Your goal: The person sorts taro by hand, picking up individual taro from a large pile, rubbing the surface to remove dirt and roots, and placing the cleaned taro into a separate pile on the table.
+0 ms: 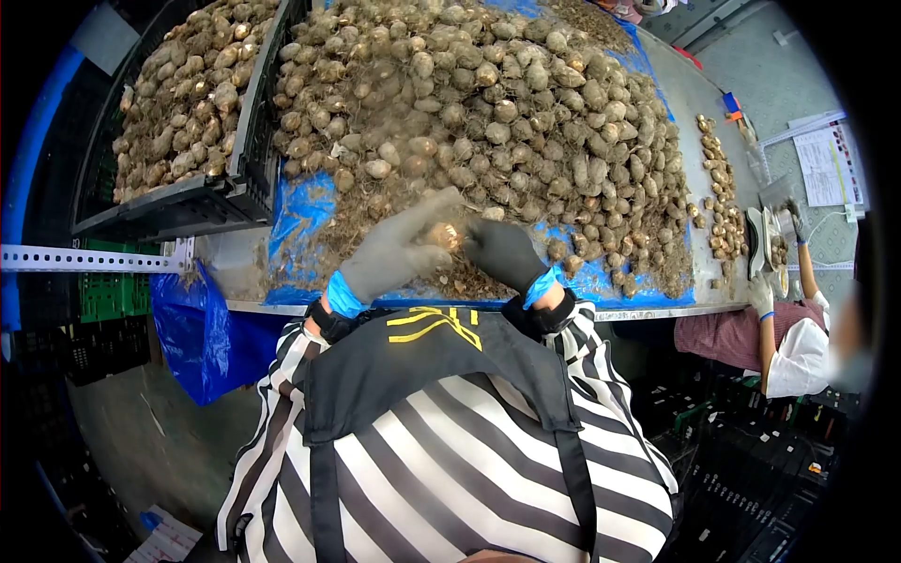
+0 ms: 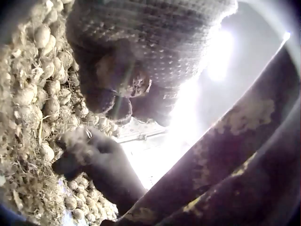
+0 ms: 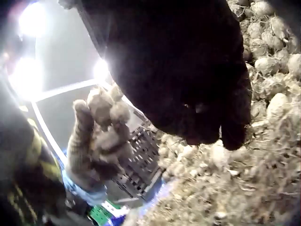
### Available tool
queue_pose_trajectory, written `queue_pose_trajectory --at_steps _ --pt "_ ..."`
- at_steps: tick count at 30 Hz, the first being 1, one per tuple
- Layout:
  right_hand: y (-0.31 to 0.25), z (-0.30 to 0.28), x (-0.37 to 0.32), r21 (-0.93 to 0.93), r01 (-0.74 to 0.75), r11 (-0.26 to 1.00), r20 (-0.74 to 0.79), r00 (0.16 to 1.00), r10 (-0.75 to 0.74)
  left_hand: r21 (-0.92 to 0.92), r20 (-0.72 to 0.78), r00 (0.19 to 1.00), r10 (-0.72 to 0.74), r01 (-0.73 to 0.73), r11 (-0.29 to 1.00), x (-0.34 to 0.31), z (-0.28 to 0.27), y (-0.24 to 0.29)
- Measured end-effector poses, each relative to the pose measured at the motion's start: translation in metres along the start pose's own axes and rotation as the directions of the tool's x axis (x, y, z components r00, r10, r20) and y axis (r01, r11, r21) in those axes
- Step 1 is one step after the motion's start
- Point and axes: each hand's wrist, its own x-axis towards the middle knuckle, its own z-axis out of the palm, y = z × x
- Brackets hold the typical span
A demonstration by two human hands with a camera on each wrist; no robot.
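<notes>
My left hand point(image 1: 389, 251), in a grey glove with a blue cuff, holds a small taro point(image 1: 444, 235) between thumb and fingers. Its pale patch faces up, and the right wrist view shows this taro point(image 3: 100, 104) at the fingertips. Close by on the right is my right hand point(image 1: 507, 253) in a darker glove, its fingers curled. The left wrist view shows a brownish, rooty piece, seemingly another taro point(image 2: 77, 140), at the right hand's fingertips. Both hands are over the near edge of a large heap of hairy taros point(image 1: 526, 113).
A black crate point(image 1: 249, 113) full of taros stands at the left. Blue sheeting point(image 1: 300, 216) lies under the heap on the metal table. Loose roots and soil litter the near side. Farther right, another person in gloves point(image 1: 762, 296) works beside a row of taros point(image 1: 723, 188).
</notes>
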Motion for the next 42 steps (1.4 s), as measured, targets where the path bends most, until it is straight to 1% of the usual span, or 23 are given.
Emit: queue_pose_trajectory --at_steps 2,3,5,7,8,10,11,13,14,16,17,20,21,23,25,28,29,31,35,38,40,41,42 --pt "0.008 0.005 -0.006 -0.102 -0.004 0.995 0.107 0.994 0.015 -0.013 -0.004 1.000 -0.008 0.008 1.000 -0.001 -0.003 0.001" --pt "0.003 0.003 -0.009 0.105 -0.015 0.994 0.000 1.000 0.015 -0.019 0.001 1.000 -0.020 0.020 1.000 -0.001 -0.003 -0.001" --pt "-0.014 -0.012 -0.016 0.494 0.029 0.869 -0.204 0.975 0.084 -0.007 -0.002 1.000 -0.011 0.011 1.000 -0.001 -0.003 -0.004" --pt "-0.027 -0.020 -0.020 0.605 0.182 0.775 -0.297 0.955 0.008 0.032 -0.016 0.999 0.031 -0.031 0.999 0.001 -0.001 -0.010" --pt "-0.031 -0.023 -0.021 0.647 0.260 0.717 -0.349 0.937 -0.024 0.039 -0.010 1.000 0.010 -0.009 0.999 0.002 -0.001 -0.008" --pt "-0.030 -0.028 -0.022 0.556 0.178 0.812 -0.262 0.965 -0.032 0.053 -0.002 0.999 -0.034 0.034 0.998 0.002 0.000 -0.003" --pt "-0.030 -0.028 -0.023 0.503 0.140 0.853 -0.215 0.976 -0.033 0.062 0.007 1.000 -0.012 0.011 0.998 0.002 0.000 -0.003" --pt "-0.032 -0.021 -0.020 0.456 0.177 0.872 -0.283 0.958 -0.046 0.080 0.020 0.999 0.031 -0.033 0.996 0.001 0.000 -0.005" --pt "-0.031 -0.017 -0.018 0.431 0.194 0.881 -0.318 0.947 -0.053 0.051 0.020 1.000 -0.007 0.006 0.999 0.000 -0.001 -0.003" --pt "-0.015 -0.004 -0.011 0.205 0.129 0.970 -0.268 0.961 -0.072 -0.011 0.025 0.996 -0.080 0.080 0.997 -0.001 -0.001 0.003" --pt "-0.009 -0.001 -0.009 0.085 0.098 0.992 -0.241 0.968 -0.074 -0.035 0.022 0.998 -0.059 0.060 0.998 -0.001 -0.001 0.002" --pt "-0.006 -0.004 -0.016 0.083 0.063 0.995 -0.143 0.988 -0.051 -0.087 0.004 1.000 -0.018 0.018 0.996 -0.002 -0.004 -0.007" --pt "-0.012 -0.010 -0.018 0.221 0.103 0.970 -0.205 0.977 -0.057 -0.089 0.001 1.000 -0.017 0.017 0.996 -0.001 -0.004 -0.013" --pt "-0.031 -0.025 -0.022 0.475 0.195 0.858 -0.326 0.945 -0.034 -0.063 -0.013 1.000 -0.015 0.014 0.998 0.000 -0.002 -0.016" --pt "-0.036 -0.026 -0.023 0.407 0.305 0.861 -0.388 0.911 -0.140 -0.001 -0.044 0.999 -0.007 0.007 1.000 0.002 -0.001 -0.011" --pt "-0.037 -0.021 -0.022 0.241 0.428 0.871 -0.504 0.822 -0.264 0.003 0.041 0.990 -0.137 0.137 0.991 0.004 -0.004 -0.009" --pt "-0.038 -0.019 -0.021 0.176 0.459 0.871 -0.540 0.785 -0.304 -0.033 0.027 0.991 -0.132 0.133 0.991 0.003 -0.003 -0.010" --pt "-0.039 -0.020 -0.021 0.116 0.458 0.882 -0.526 0.781 -0.337 -0.104 -0.001 0.992 -0.125 0.124 0.987 0.000 0.000 -0.015" --pt "-0.035 -0.022 -0.020 0.048 0.464 0.885 -0.489 0.783 -0.384 -0.033 0.006 0.992 -0.124 0.124 0.992 0.001 -0.001 -0.016" --pt "-0.036 -0.021 -0.019 0.038 0.425 0.905 -0.468 0.807 -0.360 -0.012 0.018 0.988 -0.154 0.155 0.988 0.002 0.001 -0.013" --pt "-0.037 -0.014 -0.018 0.019 0.340 0.940 -0.497 0.819 -0.286 -0.013 0.024 0.985 -0.169 0.170 0.985 0.004 0.001 -0.012" --pt "-0.037 -0.011 -0.018 0.009 0.298 0.954 -0.512 0.821 -0.251 -0.032 -0.031 0.986 -0.162 0.161 0.986 0.005 0.001 -0.010" --pt "-0.036 -0.009 -0.018 0.111 0.361 0.926 -0.436 0.855 -0.282 -0.051 -0.087 0.984 -0.157 0.153 0.987 0.006 0.002 -0.009"
